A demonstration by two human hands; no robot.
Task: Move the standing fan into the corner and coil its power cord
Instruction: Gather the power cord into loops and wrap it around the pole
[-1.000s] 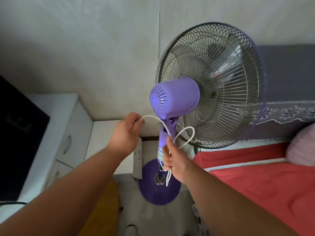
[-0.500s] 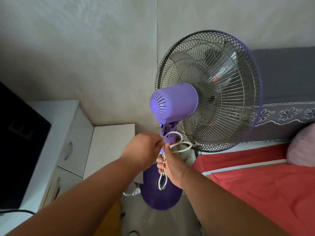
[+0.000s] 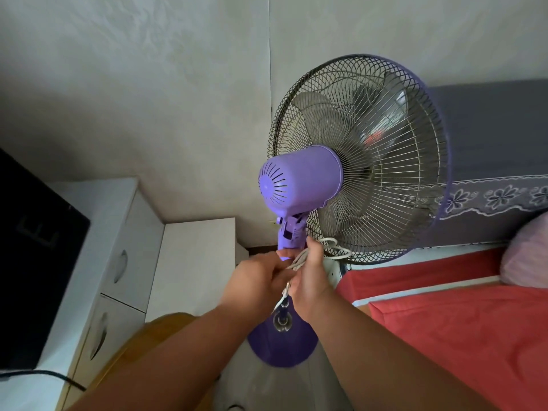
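The purple standing fan stands upright near the wall corner, its wire cage facing right and its round base on the floor. Its white power cord is gathered in loops beside the fan's neck. My right hand grips the bundled loops just below the neck. My left hand meets it from the left, its fingers closed on the cord where the loops bunch together. Part of the cord is hidden between the two hands.
A white low cabinet and a taller white drawer unit stand left of the fan. A dark screen sits at far left. A bed with a red cover and pink pillow is on the right. A wooden chair back is below.
My left hand came in from the left and joined my right hand at the fan's neck. The wide cord loop has been drawn into a tighter bundle.
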